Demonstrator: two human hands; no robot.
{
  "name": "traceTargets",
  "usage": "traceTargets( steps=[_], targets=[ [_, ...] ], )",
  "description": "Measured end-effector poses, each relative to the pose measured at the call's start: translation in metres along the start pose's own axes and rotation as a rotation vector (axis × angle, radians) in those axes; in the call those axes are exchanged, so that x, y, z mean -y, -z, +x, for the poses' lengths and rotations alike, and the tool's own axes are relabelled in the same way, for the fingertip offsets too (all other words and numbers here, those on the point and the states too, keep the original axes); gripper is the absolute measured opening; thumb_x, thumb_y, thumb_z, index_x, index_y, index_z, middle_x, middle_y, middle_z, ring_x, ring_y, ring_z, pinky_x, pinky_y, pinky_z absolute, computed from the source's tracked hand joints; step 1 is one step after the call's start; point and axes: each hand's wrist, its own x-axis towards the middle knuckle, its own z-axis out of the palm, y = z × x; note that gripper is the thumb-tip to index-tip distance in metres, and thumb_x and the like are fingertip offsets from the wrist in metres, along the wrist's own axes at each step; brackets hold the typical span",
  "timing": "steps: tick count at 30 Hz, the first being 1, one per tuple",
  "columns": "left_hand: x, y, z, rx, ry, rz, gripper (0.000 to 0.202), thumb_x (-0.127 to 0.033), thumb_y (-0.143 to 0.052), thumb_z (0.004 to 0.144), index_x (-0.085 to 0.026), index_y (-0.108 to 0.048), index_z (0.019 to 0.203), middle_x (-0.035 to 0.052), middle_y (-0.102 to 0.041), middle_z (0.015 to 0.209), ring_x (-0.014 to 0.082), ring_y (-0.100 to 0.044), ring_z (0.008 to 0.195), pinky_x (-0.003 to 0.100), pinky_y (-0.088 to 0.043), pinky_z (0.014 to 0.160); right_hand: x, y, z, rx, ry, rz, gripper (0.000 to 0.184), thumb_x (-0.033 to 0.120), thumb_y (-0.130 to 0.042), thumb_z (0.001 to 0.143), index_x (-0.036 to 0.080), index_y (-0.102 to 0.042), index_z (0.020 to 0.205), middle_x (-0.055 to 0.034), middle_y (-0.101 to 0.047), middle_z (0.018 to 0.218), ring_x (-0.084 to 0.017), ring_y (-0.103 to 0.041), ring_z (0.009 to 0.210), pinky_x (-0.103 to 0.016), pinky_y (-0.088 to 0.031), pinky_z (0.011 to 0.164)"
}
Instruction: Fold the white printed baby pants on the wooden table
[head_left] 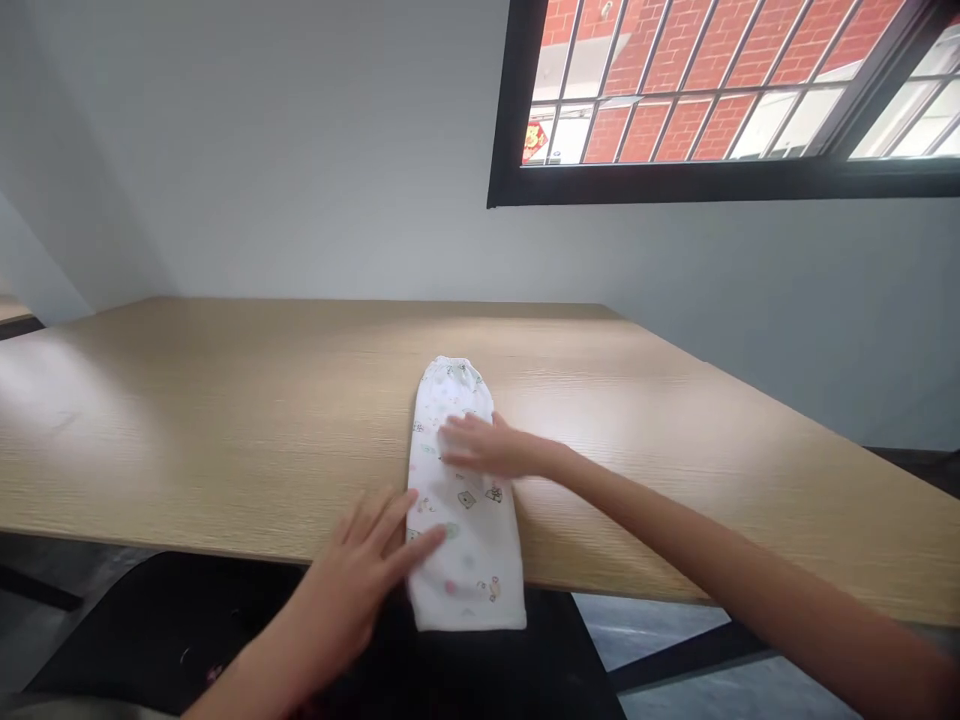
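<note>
When tracing the long axis of the sleeve-shaped white printed cloth (pixel 474 515), follow a line from near to far: from a wide, straight hem jutting past the near edge of the wood-grain table (pixel 285 400) to a narrow, gathered end well onto the tabletop. From the right hand (pixel 489 447), find that gathered end just farther and the hem nearer, with the fingers crossing from the right, roughly square to the long axis. Note these fingers extended over the cloth, blurred, clasping nothing visible; cannot tell how firmly pressed. Find the left hand (pixel 364 560) at the left border, with the thumb over the near half and the other fingers loosely spread, not closed on anything. Count the left as nearer to the hem, the right as nearer to the gathered end. Beyond the table, see a pale grey wall (pixel 322 160) and, far right, a black-framed barred window (pixel 690 183) facing red brickwork (pixel 690 60). Below the near edge, make out a black surface (pixel 540 670), too dark to name, and, to the right, grey floor (pixel 720 690).
</note>
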Motion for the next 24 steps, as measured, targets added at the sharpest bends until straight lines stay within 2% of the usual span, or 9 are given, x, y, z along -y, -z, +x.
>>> traceTargets(
  steps=[2, 5, 7, 10, 13, 16, 20, 23, 24],
  targets=[
    [0.012, -0.006, 0.005, -0.068, 0.018, 0.014, 0.068, 0.001, -0.042, 0.074, -0.034, -0.035, 0.131, 0.0058, -0.039, 0.134, 0.0274, -0.033, 0.123, 0.051, -0.032, 0.097, 0.034, 0.003, -0.038, 0.074, 0.061, 0.133, 0.058, 0.054, -0.032, 0.088, 0.018, -0.035, 0.133, -0.0099, -0.040, 0.132, -0.030, -0.036, 0.120, -0.055, -0.030, 0.096],
    [0.013, -0.015, 0.016, -0.233, -0.054, -0.055, 0.042, -0.006, -0.044, 0.080, -0.028, -0.054, 0.114, 0.0054, -0.054, 0.116, 0.0243, -0.042, 0.114, 0.046, -0.033, 0.096, 0.068, -0.004, -0.077, -0.026, 0.157, 0.109, 0.087, 0.060, -0.053, 0.072, 0.015, -0.020, 0.139, -0.0129, -0.029, 0.138, -0.035, -0.022, 0.127, -0.057, -0.019, 0.101],
    [0.010, -0.015, 0.022, -0.312, -0.128, -0.128, 0.028, -0.010, -0.043, 0.083, -0.025, -0.059, 0.099, 0.0034, -0.060, 0.101, 0.0205, -0.048, 0.106, 0.041, -0.034, 0.095, 0.077, -0.012, -0.087, -0.128, 0.162, -0.022, 0.073, 0.038, -0.060, 0.073, 0.013, -0.029, 0.134, -0.0143, -0.036, 0.134, -0.034, -0.028, 0.123, -0.054, -0.023, 0.100],
    [0.002, -0.002, 0.022, -0.279, -0.193, -0.240, 0.018, -0.015, -0.041, 0.086, -0.022, -0.057, 0.086, 0.0002, -0.061, 0.079, 0.0147, -0.054, 0.086, 0.034, -0.037, 0.091, 0.086, -0.016, -0.092, -0.235, 0.149, -0.103, 0.022, 0.014, -0.047, 0.078, 0.016, -0.054, 0.099, -0.0097, -0.059, 0.101, -0.025, -0.053, 0.095, -0.040, -0.042, 0.080],
    [-0.009, 0.022, 0.009, -0.191, -0.200, -0.398, 0.018, -0.023, -0.040, 0.088, -0.020, -0.052, 0.075, -0.0016, -0.056, 0.065, 0.0120, -0.052, 0.068, 0.032, -0.040, 0.085, 0.102, -0.004, -0.102, -0.251, 0.166, 0.131, 0.008, 0.019, -0.044, 0.080, 0.019, -0.052, 0.078, -0.0037, -0.060, 0.074, -0.016, -0.054, 0.066, -0.029, -0.042, 0.058],
    [-0.015, 0.046, 0.002, -0.212, -0.118, -0.518, 0.020, -0.027, -0.040, 0.088, -0.020, -0.051, 0.073, -0.0012, -0.056, 0.064, 0.0119, -0.052, 0.065, 0.027, -0.043, 0.071, 0.114, 0.018, -0.110, -0.302, 0.072, 0.409, 0.013, 0.025, -0.045, 0.082, 0.024, -0.053, 0.093, -0.0012, -0.061, 0.074, -0.013, -0.055, 0.063, -0.025, -0.042, 0.055],
    [0.011, 0.058, 0.043, -0.191, 0.232, -0.467, 0.026, -0.038, -0.041, 0.087, -0.019, -0.054, 0.076, -0.0007, -0.057, 0.069, 0.0127, -0.052, 0.062, 0.023, -0.040, 0.056, 0.077, 0.045, -0.073, -0.315, -0.164, 0.550, 0.037, 0.023, -0.052, 0.075, 0.025, -0.046, 0.112, 0.0002, -0.061, 0.073, -0.014, -0.055, 0.061, -0.023, -0.041, 0.054],
    [0.050, 0.044, 0.098, -0.134, 0.337, -0.346, 0.031, -0.041, -0.038, 0.087, -0.016, -0.054, 0.078, 0.0008, -0.058, 0.071, 0.0146, -0.053, 0.063, 0.024, -0.040, 0.057, 0.023, 0.047, -0.020, -0.297, -0.314, 0.547, 0.034, 0.022, -0.052, 0.076, 0.021, -0.048, 0.109, -0.0026, -0.060, 0.087, -0.015, -0.056, 0.073, -0.023, -0.042, 0.058],
    [0.061, 0.036, 0.113, -0.162, 0.360, -0.305, 0.028, -0.037, -0.038, 0.087, -0.014, -0.054, 0.088, 0.0041, -0.060, 0.083, 0.0169, -0.056, 0.074, 0.026, -0.042, 0.064, 0.007, 0.043, -0.005, -0.300, -0.380, 0.539, 0.033, 0.025, -0.050, 0.079, 0.020, -0.047, 0.111, -0.0049, -0.059, 0.093, -0.017, -0.056, 0.079, -0.024, -0.043, 0.061]
  ],
)
